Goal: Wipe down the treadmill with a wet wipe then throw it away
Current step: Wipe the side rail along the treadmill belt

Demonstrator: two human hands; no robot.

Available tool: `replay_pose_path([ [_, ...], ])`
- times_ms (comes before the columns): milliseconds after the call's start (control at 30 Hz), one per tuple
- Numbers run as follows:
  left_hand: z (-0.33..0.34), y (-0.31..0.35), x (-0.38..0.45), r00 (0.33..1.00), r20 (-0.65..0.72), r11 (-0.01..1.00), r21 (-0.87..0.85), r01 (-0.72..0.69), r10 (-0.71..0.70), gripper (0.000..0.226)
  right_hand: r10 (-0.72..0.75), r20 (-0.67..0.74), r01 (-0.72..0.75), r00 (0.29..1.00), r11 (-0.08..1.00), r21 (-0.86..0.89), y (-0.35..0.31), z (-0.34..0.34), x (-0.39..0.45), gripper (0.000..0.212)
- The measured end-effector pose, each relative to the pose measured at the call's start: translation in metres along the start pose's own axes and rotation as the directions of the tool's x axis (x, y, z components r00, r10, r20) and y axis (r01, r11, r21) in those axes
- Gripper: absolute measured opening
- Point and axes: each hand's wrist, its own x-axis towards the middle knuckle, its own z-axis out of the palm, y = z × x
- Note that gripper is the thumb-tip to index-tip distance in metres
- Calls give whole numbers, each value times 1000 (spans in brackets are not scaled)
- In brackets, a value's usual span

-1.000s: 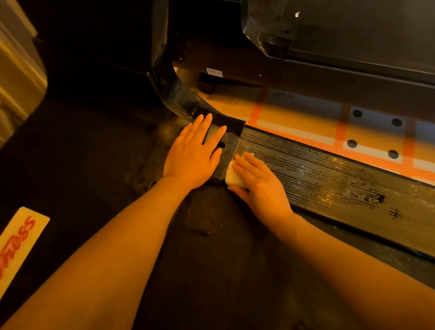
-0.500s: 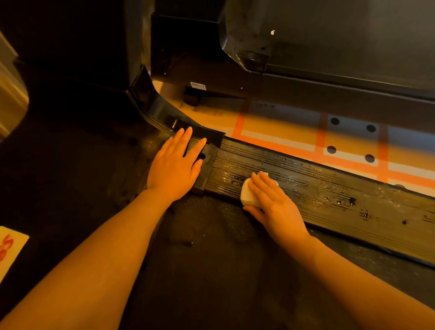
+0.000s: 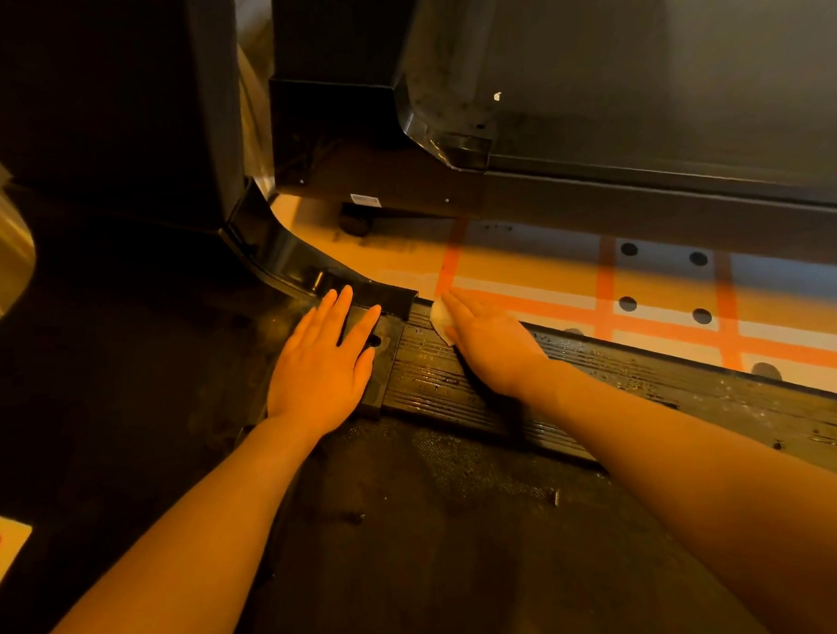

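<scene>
**Two hands down on the treadmill rail**

Two bare hands lay on the treadmill's ribbed side rail (image 3: 647,394), at its end by the upright's base. The left hand (image 3: 321,367) rested flat, palm down, fingers straight and a little spread, holding nothing; its fingertips reached the smooth black end cap (image 3: 384,351), which had a small round hole just beside the index finger. The right hand (image 3: 491,342) lay flat on the rail just beside the cap, fingers straight and together, pressing the wipe (image 3: 441,318) down against the ribs. Only a pale edge of the wipe showed, at the rail's far edge, under and ahead of the fingertips; the rest was hidden beneath the palm. The rail's surface gleamed wet, with scattered droplets and dark specks toward its right end. The dark belt (image 3: 414,530) ran along the rail's near edge, under both forearms. Beyond the far edge, the floor (image 3: 524,265) showed orange tape lines and dark dots. A second black machine (image 3: 637,119) stood past that.
</scene>
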Motion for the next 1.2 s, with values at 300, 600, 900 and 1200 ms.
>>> replay_pose_path([
  [300, 4, -1, 1, 1000, -10, 1000, 17, -8, 8, 49, -13, 13, 12, 1000, 998, 54, 6, -5, -4, 53],
  [600, -2, 2, 3, 1000, 18, 999, -28, 19, -18, 50, 84, 28, -87, 996, 993, 83, 43, -9, -39, 53],
  [900, -5, 94, 24, 992, 104, 991, -117, -65, 77, 55, 276, -54, -273, 960, 960, 64, 66, -9, -93, 55],
  [1200, 10, 143, 41, 981, 109, 977, -159, -145, 163, 53, 309, -130, -311, 942, 950, 9, 63, 19, -129, 55],
])
